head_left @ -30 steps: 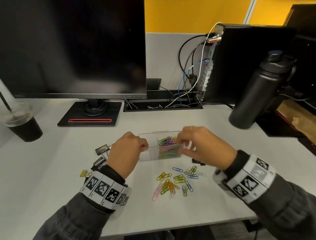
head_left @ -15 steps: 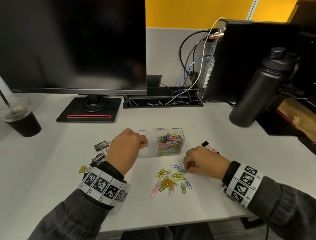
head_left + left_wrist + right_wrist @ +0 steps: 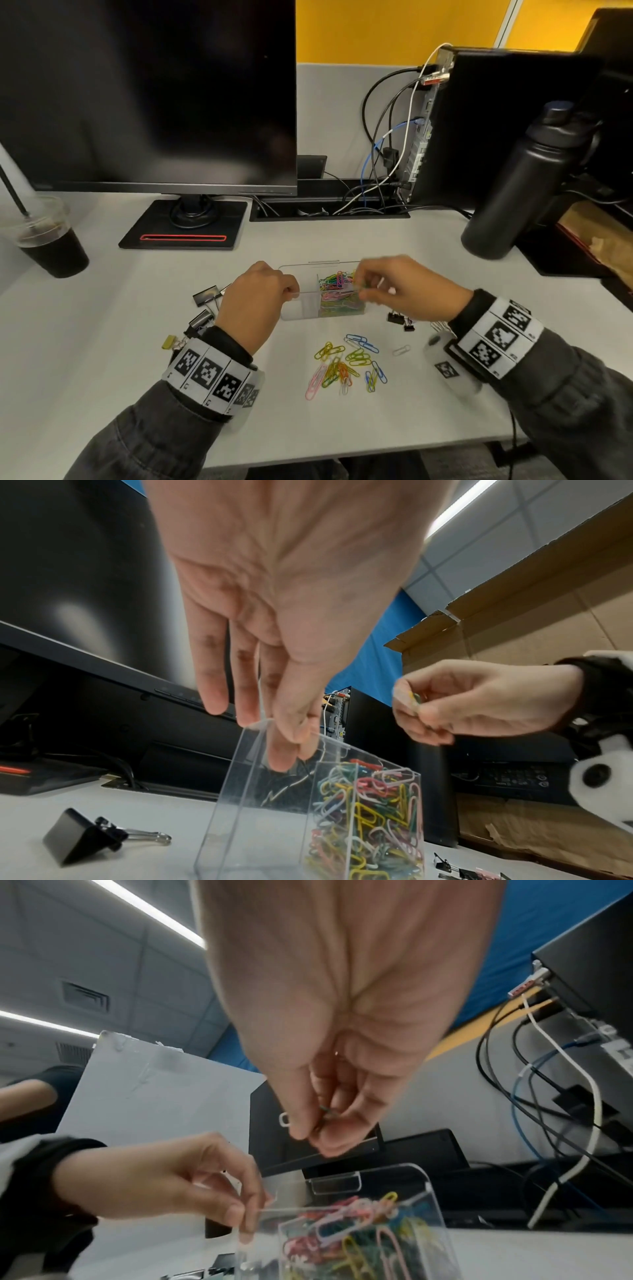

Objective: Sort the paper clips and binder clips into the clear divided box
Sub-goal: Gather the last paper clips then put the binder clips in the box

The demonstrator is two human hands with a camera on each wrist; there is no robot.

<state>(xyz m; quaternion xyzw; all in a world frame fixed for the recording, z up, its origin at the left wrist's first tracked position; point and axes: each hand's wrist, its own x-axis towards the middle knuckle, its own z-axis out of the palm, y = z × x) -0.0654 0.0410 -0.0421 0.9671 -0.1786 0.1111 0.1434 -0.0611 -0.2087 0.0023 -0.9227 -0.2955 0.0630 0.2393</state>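
The clear divided box [image 3: 301, 308] stands mid-desk; its right compartment is heaped with coloured paper clips [image 3: 337, 291], its left compartment looks bare. My left hand [image 3: 260, 294] pinches the box's left rim [image 3: 260, 723] between thumb and fingers. My right hand [image 3: 394, 284] hovers above the right compartment, pinching a paper clip [image 3: 415, 700] in its fingertips [image 3: 322, 1123]. Loose paper clips [image 3: 346, 366] lie on the desk in front of the box. Black binder clips [image 3: 205, 294] lie left of the box, and small ones [image 3: 399, 318] to its right.
A monitor on its stand [image 3: 185, 226] is behind the box. An iced drink cup [image 3: 51, 240] stands far left, a black bottle [image 3: 513, 192] at the right, with cables and a computer case [image 3: 479, 120] behind. A yellow binder clip [image 3: 169, 342] lies by my left wrist.
My right hand went down to the loose clips on the desk, picked one up and rose back above the box's right compartment. My left hand stayed on the box rim.
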